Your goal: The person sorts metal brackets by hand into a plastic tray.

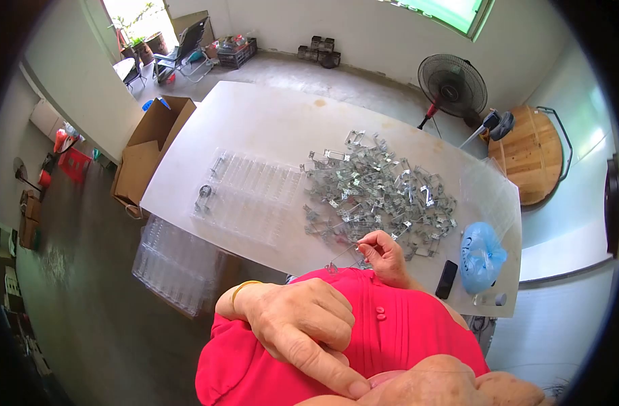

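My right hand (384, 256) is at the near edge of the table, its thumb and fingers pinched on a thin metal wire bracket (332, 268) that sticks out to the left. Just beyond it lies a large heap of metal wire brackets (377, 186). My left hand (299, 318), with a yellow bracelet on the wrist, is raised close to the camera. Its index finger is stretched out and touches the chin area; the other fingers are curled, and nothing shows in them. Left of the heap rests a clear slotted plastic tray (258, 179) with several metal parts along its left side.
On the white table (269, 111) are a black phone (446, 279), a blue plastic bag (482, 257) and a clear sheet-like tray (488, 193). Stacked clear trays (174, 264) and a cardboard box (144, 162) stand left of it. A fan (451, 84) stands behind.
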Tool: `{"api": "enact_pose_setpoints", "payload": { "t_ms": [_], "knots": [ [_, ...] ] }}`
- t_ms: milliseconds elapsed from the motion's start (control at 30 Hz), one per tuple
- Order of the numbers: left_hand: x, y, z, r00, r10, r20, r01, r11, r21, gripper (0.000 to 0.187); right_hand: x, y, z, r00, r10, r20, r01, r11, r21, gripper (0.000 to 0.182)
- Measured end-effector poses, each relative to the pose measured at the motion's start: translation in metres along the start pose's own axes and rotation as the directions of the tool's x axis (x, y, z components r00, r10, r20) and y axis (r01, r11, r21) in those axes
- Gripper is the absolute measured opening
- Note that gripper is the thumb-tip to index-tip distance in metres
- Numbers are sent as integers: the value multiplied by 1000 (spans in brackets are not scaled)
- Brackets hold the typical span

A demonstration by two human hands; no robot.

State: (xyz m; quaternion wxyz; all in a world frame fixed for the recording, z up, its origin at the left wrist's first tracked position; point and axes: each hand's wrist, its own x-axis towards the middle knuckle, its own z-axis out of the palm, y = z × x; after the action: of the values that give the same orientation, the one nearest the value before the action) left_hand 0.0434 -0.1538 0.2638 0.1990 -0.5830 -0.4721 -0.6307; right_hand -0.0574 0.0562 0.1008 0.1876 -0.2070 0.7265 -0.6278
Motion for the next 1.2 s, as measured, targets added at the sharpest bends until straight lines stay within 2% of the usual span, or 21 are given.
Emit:
{"api": "enact_pose_setpoints", "payload": {
  "t_ms": [33,100,400,833,933,1200],
  "knots": [
    [1,0,2,1000,2,-4,-2,1000,4,39,0,0,-3,1000,-5,2,5,1000,-1,8],
    [3,0,6,998,-56,-7,56,998,-36,58,-2,0,-8,1000,-4,19,3,1000,15,8],
    [6,1,12,999,-43,-33,44,999,23,68,3,3,-7,997,1,73,-4,999,38,8],
    [-6,18,-30,1000,-19,14,19,1000,-7,63,16,3,28,999,21,44,-21,1000,11,8],
    [-9,24,-41,999,-27,30,26,1000,6,62,18,-4,43,1000,25,-3,-25,999,32,7],
    [-17,30,-68,999,-25,48,27,999,-38,47,23,-5,70,997,28,-72,-25,999,48,6]
  ]
}}
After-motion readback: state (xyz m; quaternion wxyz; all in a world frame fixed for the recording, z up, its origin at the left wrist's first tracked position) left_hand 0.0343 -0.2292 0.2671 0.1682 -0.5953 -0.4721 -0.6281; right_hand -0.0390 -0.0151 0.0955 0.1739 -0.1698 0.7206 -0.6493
